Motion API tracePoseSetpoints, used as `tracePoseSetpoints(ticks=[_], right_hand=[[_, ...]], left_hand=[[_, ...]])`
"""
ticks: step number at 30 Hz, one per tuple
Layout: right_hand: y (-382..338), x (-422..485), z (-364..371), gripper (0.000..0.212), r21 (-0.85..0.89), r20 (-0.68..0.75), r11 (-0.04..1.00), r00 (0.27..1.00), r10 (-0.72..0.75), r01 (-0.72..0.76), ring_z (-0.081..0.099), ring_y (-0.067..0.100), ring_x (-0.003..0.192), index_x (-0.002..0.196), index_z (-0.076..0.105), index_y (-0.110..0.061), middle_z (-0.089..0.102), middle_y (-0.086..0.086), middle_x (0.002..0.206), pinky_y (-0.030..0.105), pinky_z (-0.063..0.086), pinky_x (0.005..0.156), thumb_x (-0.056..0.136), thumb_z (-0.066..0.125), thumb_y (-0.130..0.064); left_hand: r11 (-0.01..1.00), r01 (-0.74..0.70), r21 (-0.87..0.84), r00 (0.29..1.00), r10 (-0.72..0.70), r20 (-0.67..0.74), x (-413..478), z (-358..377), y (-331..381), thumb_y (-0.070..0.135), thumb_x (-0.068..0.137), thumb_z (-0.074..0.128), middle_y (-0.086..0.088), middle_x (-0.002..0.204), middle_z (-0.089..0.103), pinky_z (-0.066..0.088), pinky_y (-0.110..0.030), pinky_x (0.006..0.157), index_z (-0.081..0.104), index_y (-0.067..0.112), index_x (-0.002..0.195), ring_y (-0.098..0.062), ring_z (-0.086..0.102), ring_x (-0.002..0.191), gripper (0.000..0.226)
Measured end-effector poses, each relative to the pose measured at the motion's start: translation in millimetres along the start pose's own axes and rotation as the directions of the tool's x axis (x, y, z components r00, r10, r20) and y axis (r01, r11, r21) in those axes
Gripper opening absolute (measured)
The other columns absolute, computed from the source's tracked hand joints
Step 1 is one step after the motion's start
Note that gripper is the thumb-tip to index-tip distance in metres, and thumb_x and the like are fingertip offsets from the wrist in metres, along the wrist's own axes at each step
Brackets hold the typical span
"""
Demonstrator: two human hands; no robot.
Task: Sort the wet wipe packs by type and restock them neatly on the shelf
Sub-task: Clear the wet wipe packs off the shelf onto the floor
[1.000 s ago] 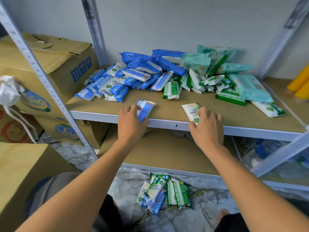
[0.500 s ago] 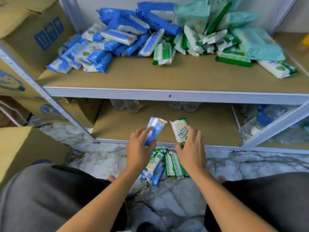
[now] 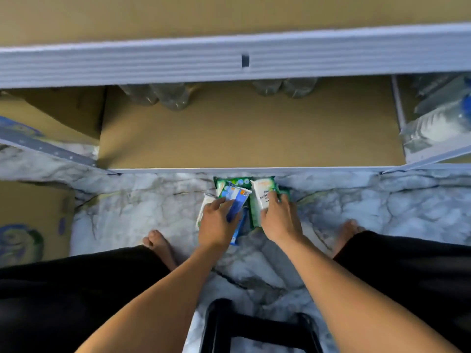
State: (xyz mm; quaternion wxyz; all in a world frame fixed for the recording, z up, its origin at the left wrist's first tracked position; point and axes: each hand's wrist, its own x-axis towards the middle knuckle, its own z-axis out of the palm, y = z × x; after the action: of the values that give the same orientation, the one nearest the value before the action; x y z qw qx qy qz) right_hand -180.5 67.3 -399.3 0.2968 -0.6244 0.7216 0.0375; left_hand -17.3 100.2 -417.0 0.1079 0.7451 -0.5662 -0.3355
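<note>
My left hand grips a blue and white wipe pack low over the marble floor. My right hand holds a white and green wipe pack beside it. Both packs hover over a small pile of green and blue packs lying on the floor just in front of the bottom shelf. My hands hide most of that pile. The upper shelf with the big heap of packs is out of view above its grey front rail.
Clear plastic bottles stand at the back of the bottom shelf, and wrapped bottles fill the bay at right. Cardboard boxes sit at left. My bare feet flank the pile. A black stool frame is below me.
Both hands took one pack each off the upper shelf and came down to the floor pile. The view tilted down, so the upper shelf's heap left the frame.
</note>
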Motion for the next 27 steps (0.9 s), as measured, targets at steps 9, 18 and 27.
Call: tracePoseSetpoints(ticks=[9, 18, 27], right_hand=[[2.6, 4.8, 9.6, 0.045, -0.014, 0.016, 1.0, 1.0, 0.019, -0.019, 0.05, 0.036, 0.112, 0.134, 0.041, -0.016, 0.043, 0.015, 0.131, 0.042, 0.049, 0.078, 0.091, 0.056, -0.014], [2.2, -25.4, -39.9, 0.052, -0.136, 0.135, 0.989, 0.99, -0.045, 0.063, 0.045, 0.036, 0.127, 0.139, 0.041, -0.013, 0.041, 0.014, 0.142, 0.041, 0.045, 0.095, 0.093, 0.054, -0.033], [-22.0, -78.3, -139.9, 0.048, -0.2, 0.101, 0.966, 0.984, -0.147, 0.165, 0.05, 0.034, 0.123, 0.132, 0.051, -0.015, 0.053, 0.012, 0.136, 0.041, 0.047, 0.099, 0.09, 0.057, -0.038]], left_hand=[[0.994, -0.087, 0.066, 0.996, 0.086, 0.016, 11.3, 3.6, 4.4, 0.029, 0.087, 0.071, -0.012, 0.131, 0.058, 0.047, -0.037, 0.095, 0.069, 0.02, 0.124, -0.034, 0.055, 0.116, 0.039], [0.967, -0.172, 0.186, 0.979, 0.146, 0.145, -12.9, -44.7, 26.4, 0.031, 0.091, 0.062, -0.006, 0.125, 0.066, 0.047, -0.033, 0.089, 0.068, 0.019, 0.124, -0.029, 0.058, 0.116, 0.036], [0.851, -0.395, 0.347, 0.918, 0.38, 0.113, -53.7, -123.6, 79.8, 0.033, 0.094, 0.056, 0.0, 0.116, 0.068, 0.049, -0.032, 0.081, 0.067, 0.022, 0.117, -0.026, 0.061, 0.108, 0.027]])
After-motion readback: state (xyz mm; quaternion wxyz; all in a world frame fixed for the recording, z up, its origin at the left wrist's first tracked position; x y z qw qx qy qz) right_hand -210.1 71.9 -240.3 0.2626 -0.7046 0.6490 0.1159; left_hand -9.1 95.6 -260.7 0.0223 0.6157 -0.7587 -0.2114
